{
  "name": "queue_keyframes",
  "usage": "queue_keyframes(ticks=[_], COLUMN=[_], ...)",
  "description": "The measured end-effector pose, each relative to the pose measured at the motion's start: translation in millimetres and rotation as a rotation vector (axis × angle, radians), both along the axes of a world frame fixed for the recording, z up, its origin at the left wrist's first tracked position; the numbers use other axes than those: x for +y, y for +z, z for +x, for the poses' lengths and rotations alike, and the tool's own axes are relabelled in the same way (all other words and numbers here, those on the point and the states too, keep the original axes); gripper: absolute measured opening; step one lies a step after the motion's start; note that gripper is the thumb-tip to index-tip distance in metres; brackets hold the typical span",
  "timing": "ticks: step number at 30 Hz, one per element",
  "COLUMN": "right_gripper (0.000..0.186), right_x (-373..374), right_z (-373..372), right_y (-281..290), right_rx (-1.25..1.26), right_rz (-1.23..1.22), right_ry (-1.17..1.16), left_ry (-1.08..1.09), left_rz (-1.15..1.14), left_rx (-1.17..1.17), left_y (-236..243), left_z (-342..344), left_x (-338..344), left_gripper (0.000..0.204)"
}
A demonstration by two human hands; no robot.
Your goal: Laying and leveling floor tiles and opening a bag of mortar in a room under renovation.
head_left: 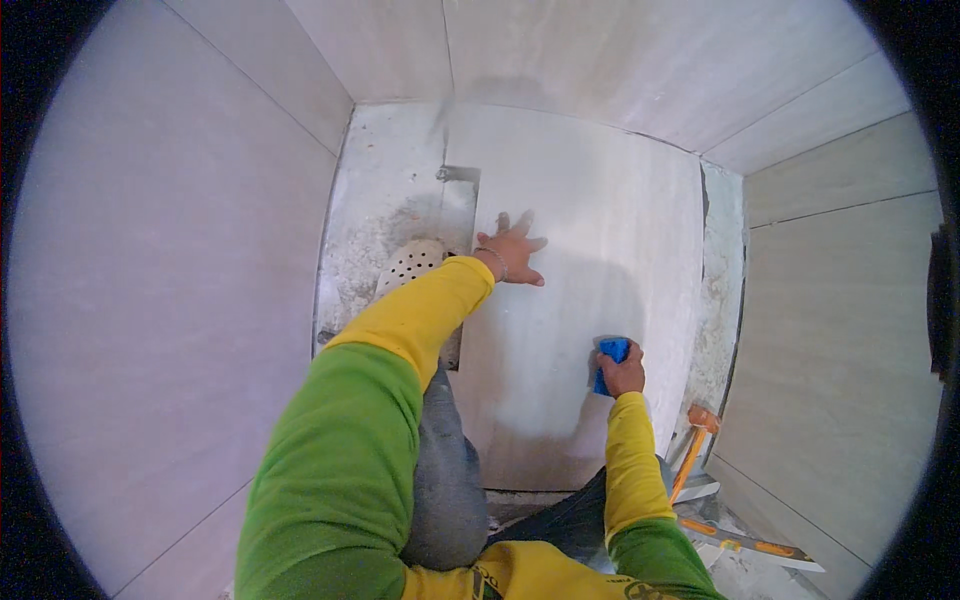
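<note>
My left hand [512, 252] lies on the large pale floor tile [545, 400] with its fingers spread and nothing in them. A bracelet circles that wrist. Further right and nearer to me, my right hand [625, 373] grips a blue sponge [609, 365] against the tile. The sponge's right side is partly hidden by the fingers. Both arms wear green and yellow sleeves.
A perforated light shoe [413, 262] rests on rough floor left of the tile. At lower right lie an orange-handled mallet [692, 458] and a level-like tool [748, 543]. Tiled walls [180, 280] stand close on the left, back and right.
</note>
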State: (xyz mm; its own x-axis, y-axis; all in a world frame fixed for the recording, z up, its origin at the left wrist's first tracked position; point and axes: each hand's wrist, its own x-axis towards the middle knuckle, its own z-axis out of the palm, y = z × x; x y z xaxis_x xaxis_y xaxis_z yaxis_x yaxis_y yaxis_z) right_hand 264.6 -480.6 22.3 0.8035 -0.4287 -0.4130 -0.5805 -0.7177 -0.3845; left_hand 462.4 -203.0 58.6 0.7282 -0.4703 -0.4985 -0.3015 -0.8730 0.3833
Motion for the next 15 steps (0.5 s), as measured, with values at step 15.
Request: queue_keyframes(ticks=[15], right_gripper=[0.077], right_x=[-7.1], right_z=[0.9], right_y=[-6.3], right_rx=[0.002], right_rz=[0.039], right_ry=[-0.010], left_ry=[-0.030], left_rz=[0.020], left_rx=[-0.014], left_y=[-52.0], left_z=[9.9], left_x=[0.8], left_gripper=[0.090])
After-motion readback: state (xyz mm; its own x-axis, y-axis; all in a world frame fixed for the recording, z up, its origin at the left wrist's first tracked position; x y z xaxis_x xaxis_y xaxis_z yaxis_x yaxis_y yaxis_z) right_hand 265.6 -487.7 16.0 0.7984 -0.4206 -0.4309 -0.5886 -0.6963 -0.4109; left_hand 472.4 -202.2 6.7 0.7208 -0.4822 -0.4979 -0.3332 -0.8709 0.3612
